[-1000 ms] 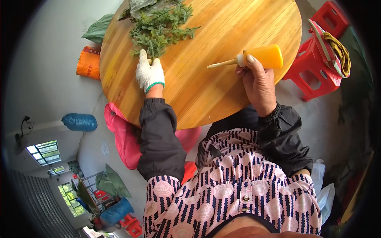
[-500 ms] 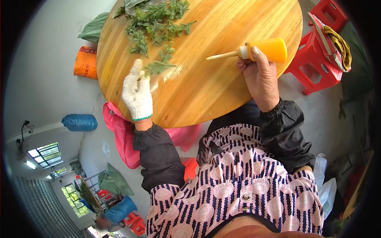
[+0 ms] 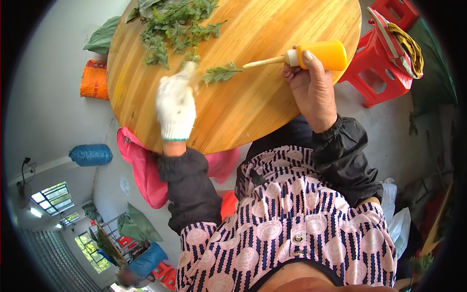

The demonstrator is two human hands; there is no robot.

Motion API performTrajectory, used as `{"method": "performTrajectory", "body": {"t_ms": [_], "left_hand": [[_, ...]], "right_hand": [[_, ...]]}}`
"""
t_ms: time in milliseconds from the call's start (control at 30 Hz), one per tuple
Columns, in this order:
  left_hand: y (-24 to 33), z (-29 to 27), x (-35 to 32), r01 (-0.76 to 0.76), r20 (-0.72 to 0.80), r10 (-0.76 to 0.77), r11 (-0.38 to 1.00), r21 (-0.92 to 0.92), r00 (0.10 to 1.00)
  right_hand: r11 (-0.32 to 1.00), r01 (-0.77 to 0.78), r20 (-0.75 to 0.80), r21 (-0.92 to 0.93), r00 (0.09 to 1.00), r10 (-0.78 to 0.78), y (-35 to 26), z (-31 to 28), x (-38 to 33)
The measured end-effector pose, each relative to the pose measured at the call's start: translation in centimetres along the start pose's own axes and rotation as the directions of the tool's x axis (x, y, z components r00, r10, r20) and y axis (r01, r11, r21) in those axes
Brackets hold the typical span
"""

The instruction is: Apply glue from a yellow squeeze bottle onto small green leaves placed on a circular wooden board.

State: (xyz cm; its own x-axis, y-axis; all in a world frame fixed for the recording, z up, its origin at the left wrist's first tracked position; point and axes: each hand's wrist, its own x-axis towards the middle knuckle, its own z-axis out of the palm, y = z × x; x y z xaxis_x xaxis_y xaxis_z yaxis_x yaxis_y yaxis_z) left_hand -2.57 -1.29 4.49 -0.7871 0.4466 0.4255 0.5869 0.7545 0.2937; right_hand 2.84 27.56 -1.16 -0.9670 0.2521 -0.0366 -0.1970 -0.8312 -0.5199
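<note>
My left hand point(image 3: 176, 106), in a white knit glove, is over the round wooden table point(image 3: 253, 107) and holds a green leafy sprig point(image 3: 221, 73) by its stem. The glove is blurred from motion. My bare right hand point(image 3: 311, 82) grips an orange squeeze bottle point(image 3: 321, 54) with a long pale nozzle pointing left toward the sprig. A heap of the same green leafy sprigs point(image 3: 175, 24) lies at the table's far side.
A red plastic stool point(image 3: 384, 58) with a bag and cloth on it stands right of the table. An orange sack point(image 3: 95, 80), a blue sack point(image 3: 91, 155) and a pink bag point(image 3: 143, 170) lie on the floor at left.
My left hand drew back from the heap with one sprig and carried it rightward toward the bottle's nozzle. My right hand stayed nearly still with the bottle.
</note>
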Motion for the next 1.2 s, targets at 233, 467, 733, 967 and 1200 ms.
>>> {"method": "performTrajectory", "body": {"t_ms": [233, 467, 733, 967, 1200], "left_hand": [[6.9, 3.5, 0.8, 0.223, -0.409, -0.434, 0.854, -0.470, 0.803], [6.5, 7.6, 0.9, 0.470, -0.142, -0.520, 0.837, -0.281, 0.842], [5.7, 7.0, 0.2, 0.365, -0.140, -0.414, 0.888, -0.279, 0.899], [6.2, 6.0, 0.5, 0.402, -0.082, -0.414, 0.906, -0.132, 0.907], [6.0, 6.4, 0.4, 0.338, -0.141, -0.343, 0.939, -0.060, 0.929]], "right_hand": [[1.000, 0.016, -0.010, 0.003, 1.000, -0.016, 0.0, -0.4, -0.2], [0.999, 0.044, -0.030, -0.009, 0.999, -0.044, 0.0, 0.2, -1.0], [0.934, 0.122, 0.042, -0.337, 0.993, -0.114, 0.9, 4.0, -2.2], [0.464, 0.517, 0.487, -0.719, 0.852, -0.194, 2.3, 4.4, -0.4], [0.699, 0.275, 0.328, -0.661, 0.943, -0.061, 2.3, 4.7, 0.0]]}}
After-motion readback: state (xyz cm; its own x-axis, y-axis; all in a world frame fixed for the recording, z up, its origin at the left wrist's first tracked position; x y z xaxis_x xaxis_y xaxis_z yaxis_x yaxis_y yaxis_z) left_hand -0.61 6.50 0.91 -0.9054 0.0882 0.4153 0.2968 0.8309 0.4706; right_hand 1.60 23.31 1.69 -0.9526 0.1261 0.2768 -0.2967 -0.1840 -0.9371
